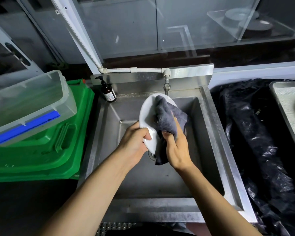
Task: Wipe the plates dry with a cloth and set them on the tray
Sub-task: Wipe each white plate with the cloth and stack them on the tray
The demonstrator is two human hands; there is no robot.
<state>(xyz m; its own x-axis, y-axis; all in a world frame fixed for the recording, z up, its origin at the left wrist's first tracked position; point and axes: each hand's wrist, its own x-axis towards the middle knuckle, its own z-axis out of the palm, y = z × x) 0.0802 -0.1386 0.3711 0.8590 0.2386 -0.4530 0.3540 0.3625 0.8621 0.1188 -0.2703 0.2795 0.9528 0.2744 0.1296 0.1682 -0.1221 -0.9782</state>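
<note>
Both hands work over the sink [216, 133]. The left hand [134, 142] grips the plate [147, 113] at its near rim, thumb curled on the face and the fingers behind it, where I cannot see them. The right hand [176, 147] holds the cloth [167, 116] bunched in curled fingers and presses it on the plate's face. The plate stands tilted, almost on its edge, above the drain, and touches nothing but the hands and the cloth. It is white, round, smooth and glossy, probably ceramic, so I judge it stiff, a little heavy and fragile; if it is wet it will be slippery, and a fall into the steel basin could chip it. The rim is the good place to hold, with the thumb on one side and the fingers on the other. The cloth is grey, soft and fluffy, and it hangs loose under the hand. The tray [279, 103] lies at the right edge, flat and pale with a raised border, beside black plastic film [255, 142]. A green bin [46, 150] with a clear box [24, 106] stands at the left.
</note>
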